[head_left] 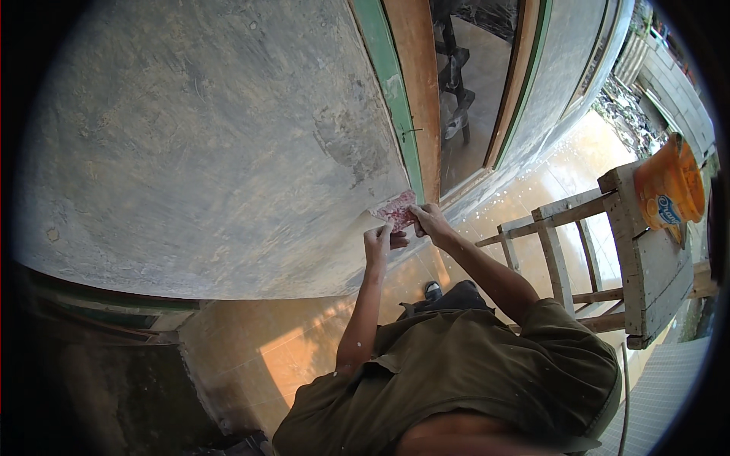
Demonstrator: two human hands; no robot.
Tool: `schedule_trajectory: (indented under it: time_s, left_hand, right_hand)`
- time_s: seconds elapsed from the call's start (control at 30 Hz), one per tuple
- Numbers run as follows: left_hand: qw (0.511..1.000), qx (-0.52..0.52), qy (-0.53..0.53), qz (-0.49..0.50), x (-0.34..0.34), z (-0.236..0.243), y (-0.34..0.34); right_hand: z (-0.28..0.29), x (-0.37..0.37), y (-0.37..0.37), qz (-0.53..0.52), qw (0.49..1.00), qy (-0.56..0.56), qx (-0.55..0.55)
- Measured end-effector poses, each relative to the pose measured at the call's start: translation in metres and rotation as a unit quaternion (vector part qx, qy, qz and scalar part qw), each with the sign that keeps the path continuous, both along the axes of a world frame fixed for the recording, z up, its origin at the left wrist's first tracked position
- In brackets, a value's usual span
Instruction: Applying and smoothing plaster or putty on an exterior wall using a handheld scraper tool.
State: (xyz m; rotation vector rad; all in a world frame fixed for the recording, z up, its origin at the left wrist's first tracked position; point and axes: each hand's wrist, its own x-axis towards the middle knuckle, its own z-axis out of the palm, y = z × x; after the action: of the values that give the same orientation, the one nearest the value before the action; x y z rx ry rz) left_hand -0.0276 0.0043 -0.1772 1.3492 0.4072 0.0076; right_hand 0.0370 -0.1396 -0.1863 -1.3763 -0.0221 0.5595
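Observation:
A thin, worn pinkish sheet (394,210), dusted white, is between my two hands in front of the lower part of the grey plastered wall (182,144). My left hand (380,245) pinches its lower edge, with some fingers curled beneath. My right hand (426,221) grips its right end near the foot of the green-painted frame (395,99). Both hands have pale dust on them. Whether the sheet touches the wall is hard to tell.
A wooden-framed glass panel (475,76) stands beside the wall. At right, an orange plastic bucket (677,178) sits on a rough wooden trestle (639,296). Tiled floor (251,327) runs below the wall; rubble (627,110) lies outside at top right.

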Motion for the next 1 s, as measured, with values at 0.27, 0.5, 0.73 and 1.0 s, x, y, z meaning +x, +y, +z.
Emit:
schedule_trajectory:
  time_s: [0.27,0.5,0.73,1.0]
  left_hand:
    - [0.992,-0.058,-0.108,0.044,0.026,0.077,0.01]
    - [0.953,-0.012,-0.302,0.027,0.025,0.182,0.003]
    - [0.907,0.108,-0.405,0.035,0.018,0.217,-0.004]
    - [0.994,0.01,-0.098,-0.039,0.01,0.106,0.012]
  right_hand:
    - [0.099,0.031,0.016,0.016,0.989,-0.135,0.065]
    - [0.198,0.023,0.017,0.009,0.959,-0.201,0.201]
    - [0.23,0.005,0.015,-0.084,0.913,-0.365,0.161]
    - [0.109,0.003,-0.002,0.038,0.99,-0.05,0.129]
